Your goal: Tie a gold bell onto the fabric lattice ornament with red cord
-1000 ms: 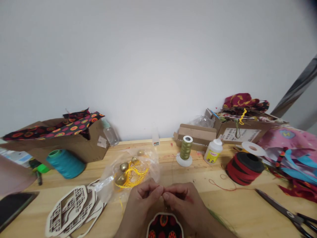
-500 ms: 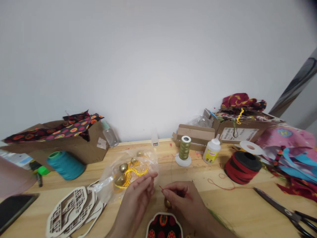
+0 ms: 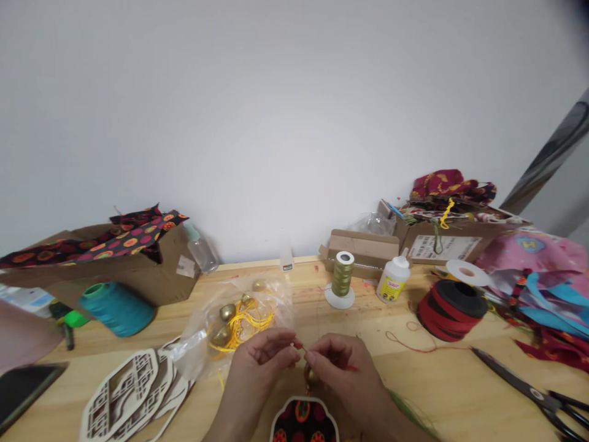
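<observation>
My left hand [image 3: 269, 362] is closed in a pinch on the tip of a thin red cord [image 3: 299, 345]. Close beside it, my right hand [image 3: 343, 368] grips the same cord between thumb and forefinger. A brass bell [image 3: 311, 376] hangs just under the right fingers, partly covered by them. Below both hands lies a scalloped, pale-rimmed panel [image 3: 304, 422] with dark flower-print fabric, cut off by the bottom edge of the view. Green threads [image 3: 409, 410] show beside my right wrist.
Left of my hands are a plastic bag [image 3: 197, 334] with bells and yellow cord, and wooden cut-out frames [image 3: 122, 393]. Scissors [image 3: 524, 390], a red-black ribbon roll [image 3: 451, 310], a glue bottle [image 3: 393, 279] and a green thread spool [image 3: 342, 275] stand or lie rightward. Cardboard boxes [image 3: 177, 270] line the wall.
My left hand has gone from loosely open to pinched and met the red cord's tip beside my right hand. The right hand keeps its grip nearly in place.
</observation>
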{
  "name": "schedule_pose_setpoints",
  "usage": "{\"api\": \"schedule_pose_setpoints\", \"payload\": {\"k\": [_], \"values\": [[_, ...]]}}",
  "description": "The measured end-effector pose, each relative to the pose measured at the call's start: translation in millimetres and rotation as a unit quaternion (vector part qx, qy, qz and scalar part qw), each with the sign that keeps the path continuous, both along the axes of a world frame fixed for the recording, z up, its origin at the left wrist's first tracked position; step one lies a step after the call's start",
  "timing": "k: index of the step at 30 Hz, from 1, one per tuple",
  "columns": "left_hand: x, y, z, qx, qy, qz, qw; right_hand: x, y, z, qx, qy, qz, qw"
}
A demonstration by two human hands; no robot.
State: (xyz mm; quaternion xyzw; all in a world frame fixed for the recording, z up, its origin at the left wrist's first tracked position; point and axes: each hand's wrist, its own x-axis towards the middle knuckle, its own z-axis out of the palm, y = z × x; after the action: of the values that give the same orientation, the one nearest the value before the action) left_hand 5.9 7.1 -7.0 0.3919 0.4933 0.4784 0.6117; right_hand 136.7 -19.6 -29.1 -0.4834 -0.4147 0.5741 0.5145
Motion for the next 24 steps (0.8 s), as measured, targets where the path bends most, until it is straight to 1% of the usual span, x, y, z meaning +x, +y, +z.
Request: {"api": "schedule_pose_setpoints", "payload": {"k": [4, 7, 10, 14, 19, 24], "values": [[-3.6, -0.4, -6.6, 0.008, -0.011, -0.019, 1.0, -1.7, -4.3, -4.8, 0.003, -0.023, -0.002, 1.0], [-3.6, -0.3, -9.1, -0.016, -0.046, -0.036, 0.998, -2.5, -6.3, -3.5, 0.012, -0.037, -0.005, 0.999], [-1.5, -0.2, -8.1, -0.042, -0.062, -0.037, 0.996, -3.0, -6.4, 0.5, 0.007, -0.055, -0.014, 0.998], [0.5, -0.5, -6.0, -0.042, -0.037, -0.027, 0.998, -2.5, -4.3, 2.0, 0.005, -0.049, -0.008, 0.999], [-0.5, -0.4, -6.2, -0.014, 0.017, -0.014, 1.0, -1.7, -3.6, -1.2, 0.005, -0.063, -0.011, 0.998], [-1.5, 0.3, -6.9, -0.014, 0.013, -0.004, 1.0, -2.1, -5.2, 0.0, 0.0, -0.048, -0.005, 0.999]]}}
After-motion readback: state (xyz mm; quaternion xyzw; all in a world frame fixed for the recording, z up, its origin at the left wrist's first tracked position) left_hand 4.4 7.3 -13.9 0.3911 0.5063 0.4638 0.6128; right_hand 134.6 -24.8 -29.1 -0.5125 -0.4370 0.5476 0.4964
